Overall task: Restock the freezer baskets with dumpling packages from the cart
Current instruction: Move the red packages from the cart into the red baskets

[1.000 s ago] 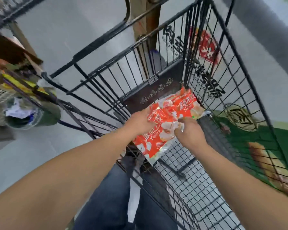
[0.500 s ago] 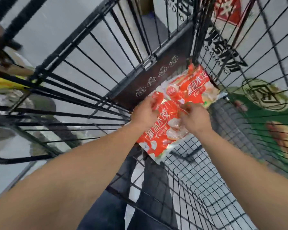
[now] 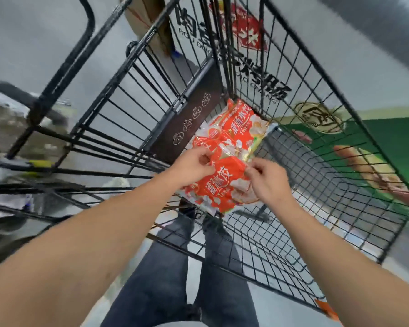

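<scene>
— Cart (image 3: 281, 237) contents? 
— Near dumpling package (image 3: 219, 185) at centre, pinched between left hand (image 3: 194, 165) and right hand (image 3: 268, 180); second package (image 3: 241, 125) beyond, 1 o'clock, by the flap panel (image 3: 191, 123).

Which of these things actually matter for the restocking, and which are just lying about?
Part of the job:
near dumpling package, gripped by left hand and right hand
far dumpling package
cart

Just lying about:
cardboard box
floor advert

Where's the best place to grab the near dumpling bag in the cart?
Probably by its top edge, from above. The near dumpling bag lies flat and soft on the cart floor, overlapping the far bag, so its face gives little to grip. The left hand and right hand already pinch that edge at either end.
</scene>
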`<state>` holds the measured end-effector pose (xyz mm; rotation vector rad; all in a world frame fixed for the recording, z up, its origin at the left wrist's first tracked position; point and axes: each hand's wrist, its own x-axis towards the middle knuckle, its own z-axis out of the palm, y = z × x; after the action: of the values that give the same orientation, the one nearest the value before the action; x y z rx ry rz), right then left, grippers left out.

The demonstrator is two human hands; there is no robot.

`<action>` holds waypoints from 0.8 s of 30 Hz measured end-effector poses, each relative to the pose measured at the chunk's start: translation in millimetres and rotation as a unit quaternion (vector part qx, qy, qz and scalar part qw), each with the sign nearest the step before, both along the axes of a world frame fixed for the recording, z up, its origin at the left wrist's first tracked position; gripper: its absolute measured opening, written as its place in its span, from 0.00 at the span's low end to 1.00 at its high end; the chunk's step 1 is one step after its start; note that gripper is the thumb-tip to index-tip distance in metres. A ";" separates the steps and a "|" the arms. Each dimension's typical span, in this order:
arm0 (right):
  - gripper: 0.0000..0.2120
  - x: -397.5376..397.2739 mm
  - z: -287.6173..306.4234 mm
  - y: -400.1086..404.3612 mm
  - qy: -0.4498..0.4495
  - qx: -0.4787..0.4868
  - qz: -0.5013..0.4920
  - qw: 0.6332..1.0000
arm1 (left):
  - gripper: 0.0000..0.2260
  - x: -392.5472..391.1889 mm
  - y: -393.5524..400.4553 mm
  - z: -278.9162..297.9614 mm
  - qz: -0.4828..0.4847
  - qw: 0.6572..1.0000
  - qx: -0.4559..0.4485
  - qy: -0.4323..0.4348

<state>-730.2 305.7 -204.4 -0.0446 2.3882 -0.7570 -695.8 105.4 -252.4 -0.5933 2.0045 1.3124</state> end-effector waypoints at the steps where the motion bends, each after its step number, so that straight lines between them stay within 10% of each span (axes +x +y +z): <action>1: 0.08 6.8 14.0 4.1 0.003 0.001 -0.026 1.000 | 0.15 0.3 4.7 11.1 -0.014 1.000 -0.004 0.016; 10: 0.10 43.1 121.3 41.7 0.048 -0.114 -0.276 0.953 | 0.22 -2.2 57.0 84.6 0.018 0.997 0.022 0.070; 17: 0.11 61.2 168.1 120.1 -0.016 -0.378 -0.555 0.741 | 0.14 0.8 141.0 117.9 0.140 0.954 0.240 -0.108; 24: 0.17 129.6 153.5 232.4 -0.002 -0.392 -0.634 0.666 | 0.14 24.6 210.8 116.4 0.149 0.938 0.269 -0.159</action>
<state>-600.6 538.1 -50.9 1.3664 1.5520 -2.3080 -671.1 316.2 -136.0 -0.7970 1.2493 1.7318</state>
